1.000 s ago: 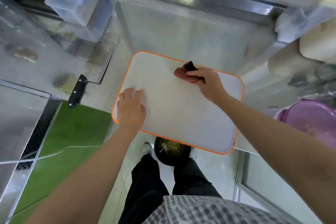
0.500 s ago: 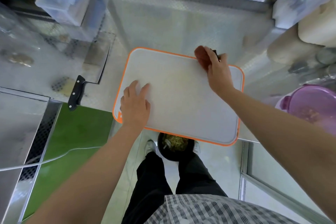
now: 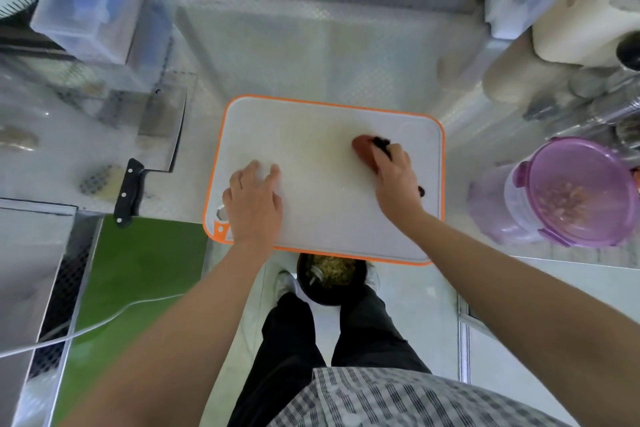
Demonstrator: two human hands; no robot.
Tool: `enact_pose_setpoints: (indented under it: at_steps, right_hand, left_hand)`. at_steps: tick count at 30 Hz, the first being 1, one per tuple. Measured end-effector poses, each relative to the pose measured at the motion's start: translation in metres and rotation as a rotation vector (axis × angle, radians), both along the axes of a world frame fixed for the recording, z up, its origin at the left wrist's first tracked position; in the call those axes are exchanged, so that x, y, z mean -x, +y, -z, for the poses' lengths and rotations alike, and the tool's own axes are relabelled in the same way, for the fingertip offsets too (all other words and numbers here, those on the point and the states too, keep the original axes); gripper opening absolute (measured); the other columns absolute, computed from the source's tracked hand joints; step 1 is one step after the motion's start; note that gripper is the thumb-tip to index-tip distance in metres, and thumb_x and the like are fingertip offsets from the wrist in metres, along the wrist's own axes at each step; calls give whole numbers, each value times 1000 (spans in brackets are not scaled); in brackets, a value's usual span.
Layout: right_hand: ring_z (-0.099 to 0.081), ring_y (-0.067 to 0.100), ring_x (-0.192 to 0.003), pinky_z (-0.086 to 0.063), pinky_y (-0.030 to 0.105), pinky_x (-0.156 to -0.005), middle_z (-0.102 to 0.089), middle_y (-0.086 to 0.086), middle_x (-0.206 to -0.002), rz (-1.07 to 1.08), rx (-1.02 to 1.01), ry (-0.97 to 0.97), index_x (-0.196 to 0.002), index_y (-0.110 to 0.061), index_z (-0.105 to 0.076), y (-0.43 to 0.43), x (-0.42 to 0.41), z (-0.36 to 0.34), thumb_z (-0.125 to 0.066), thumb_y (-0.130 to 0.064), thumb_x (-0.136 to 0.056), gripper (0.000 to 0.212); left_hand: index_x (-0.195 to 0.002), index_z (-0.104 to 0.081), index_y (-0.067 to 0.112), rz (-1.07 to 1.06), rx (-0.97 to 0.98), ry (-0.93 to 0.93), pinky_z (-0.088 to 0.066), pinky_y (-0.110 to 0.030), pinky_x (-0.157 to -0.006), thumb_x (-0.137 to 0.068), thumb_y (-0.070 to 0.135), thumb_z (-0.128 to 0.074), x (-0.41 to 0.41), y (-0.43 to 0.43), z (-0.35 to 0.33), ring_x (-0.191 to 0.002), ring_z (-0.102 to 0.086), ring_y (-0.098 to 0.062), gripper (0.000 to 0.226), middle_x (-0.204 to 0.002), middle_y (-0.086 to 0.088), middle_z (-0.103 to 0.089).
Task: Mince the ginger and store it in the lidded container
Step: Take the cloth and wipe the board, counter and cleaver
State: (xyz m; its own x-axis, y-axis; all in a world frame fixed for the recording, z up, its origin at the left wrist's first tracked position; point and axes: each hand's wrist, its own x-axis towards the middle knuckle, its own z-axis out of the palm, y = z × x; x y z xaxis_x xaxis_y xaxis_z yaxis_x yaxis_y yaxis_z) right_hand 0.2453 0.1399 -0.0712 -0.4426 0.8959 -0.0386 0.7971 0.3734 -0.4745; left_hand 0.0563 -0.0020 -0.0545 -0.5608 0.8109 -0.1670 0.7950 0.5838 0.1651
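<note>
A round purple container [image 3: 503, 215] with clip tabs stands on the steel desk [image 3: 311, 55] at the right, pale chopped bits showing inside it. Just left of it lies a white cutting board [image 3: 318, 163] with an orange rim. The right hand [image 3: 394, 180] is curled around a reddish-brown pad [image 3: 362, 146] with a black part, pressing it on the board's right half. The left hand [image 3: 254, 201] lies flat on the board's near left corner, fingers spread, holding nothing. A cleaver [image 3: 161, 128] with a black handle rests on the desk left of the board. Below the near edge, a black bin [image 3: 311, 296] of scraps sits on the floor.
</note>
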Motion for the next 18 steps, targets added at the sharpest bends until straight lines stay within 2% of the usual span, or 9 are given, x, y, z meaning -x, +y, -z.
enact_pose_setpoints:
  at_steps: [3,4,8,13,15,18]
  right_hand:
    - [-52,42,-99,-47,47,-87,-53,24,-114,-316,73,72,-125,-2,-58,-32,-1,-1,-45,8,-81,47]
    - [-52,42,-99,-46,46,-88,-53,23,-111,-340,89,92,-124,-3,-59,-25,-3,-4,-45,7,-82,46]
    - [-49,43,-98,-45,47,-87,-49,26,-112,9,12,41,-131,-4,-53,5,-13,-1,-45,12,-80,55]
    - [-51,42,-101,-44,45,-91,-50,23,-116,-248,82,118,-130,-3,-54,-57,-6,0,-46,11,-81,52]
    - [-50,40,-103,-41,41,-94,-48,23,-115,-102,80,141,-134,-6,-51,-44,-18,-3,-44,9,-82,55]
    - [-47,42,-108,-36,40,-97,-45,27,-119,334,12,60,-138,-4,-45,-39,-53,1,-43,12,-83,58]
  left_hand:
    - [-136,-48,24,3,10,-3,-35,-48,-97,-89,14,-52,1,0,0,-129,-34,-35,49,-145,-11,-38]
    - [-137,-46,24,16,21,-6,-34,-48,-97,-89,15,-51,1,0,-1,-130,-33,-35,49,-146,-11,-36]
    - [-142,-38,23,51,33,-25,-32,-48,-102,-91,16,-48,2,-3,-3,-134,-28,-34,52,-150,-12,-29]
    - [-143,-37,19,46,-11,-2,-28,-49,-108,-89,14,-50,-7,-9,5,-137,-27,-37,56,-150,-17,-28]
    - [-142,-38,17,56,-24,7,-27,-50,-109,-89,14,-51,-9,-11,8,-135,-29,-39,55,-149,-19,-30]
    - [-139,-41,12,78,-55,18,-31,-52,-106,-88,14,-53,-12,-17,12,-128,-36,-41,53,-141,-22,-39]
